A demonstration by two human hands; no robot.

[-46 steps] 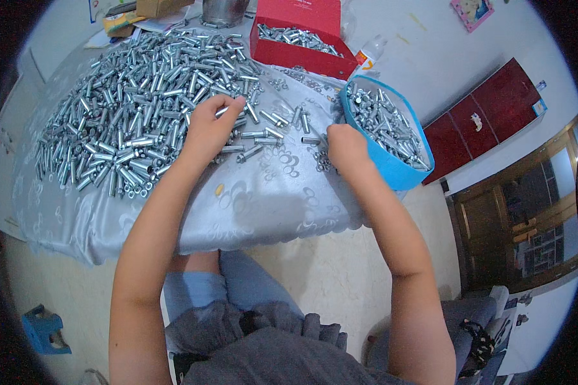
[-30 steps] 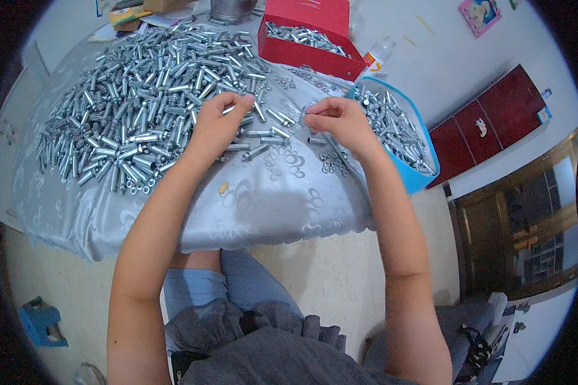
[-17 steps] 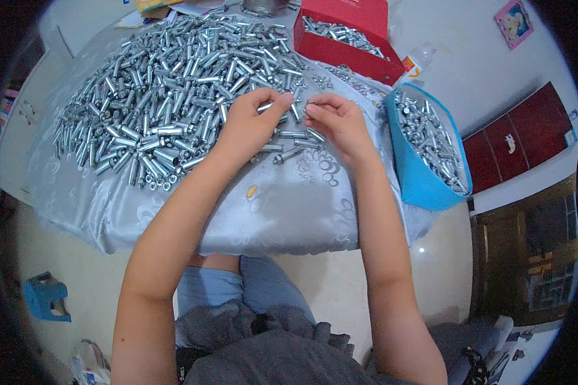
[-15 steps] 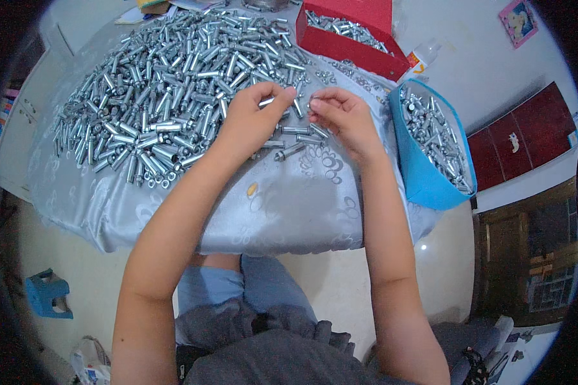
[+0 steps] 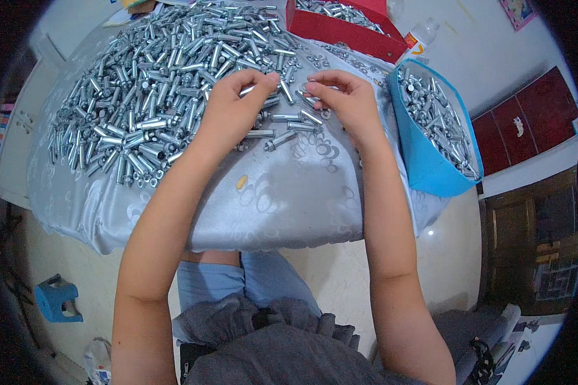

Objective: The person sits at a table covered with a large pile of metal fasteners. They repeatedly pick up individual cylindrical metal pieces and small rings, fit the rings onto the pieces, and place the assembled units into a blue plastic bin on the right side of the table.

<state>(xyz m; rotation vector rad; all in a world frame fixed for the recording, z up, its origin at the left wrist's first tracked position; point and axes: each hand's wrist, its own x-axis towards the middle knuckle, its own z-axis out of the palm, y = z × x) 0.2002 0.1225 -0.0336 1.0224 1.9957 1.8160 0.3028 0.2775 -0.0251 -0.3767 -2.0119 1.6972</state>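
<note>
A big heap of silver sleeve anchor bolts [image 5: 173,83] covers the left and far part of the table. At the right edge of the heap is my left hand [image 5: 234,106], thumb and forefinger drawn together; anything between them is too small to make out. Across a small gap, my right hand [image 5: 348,96] is closed in a pinch, and what it holds cannot be made out. Below and between the hands lie several loose sleeve anchor bolts [image 5: 286,118]. Small nuts [image 5: 318,61] are scattered beyond my right hand.
A blue fabric bin [image 5: 430,163] full of bolts stands right of my right forearm. Behind it are a red box [image 5: 347,40] of bolts and a clear bottle [image 5: 422,35]. A silvery cloth [image 5: 276,218] covers the table; a small yellow-brown piece [image 5: 242,182] lies near its front.
The whole view has shifted slightly. My left hand has drawn a little away to the left from my right hand, widening the gap. Both hands stay closed over the same area.
</note>
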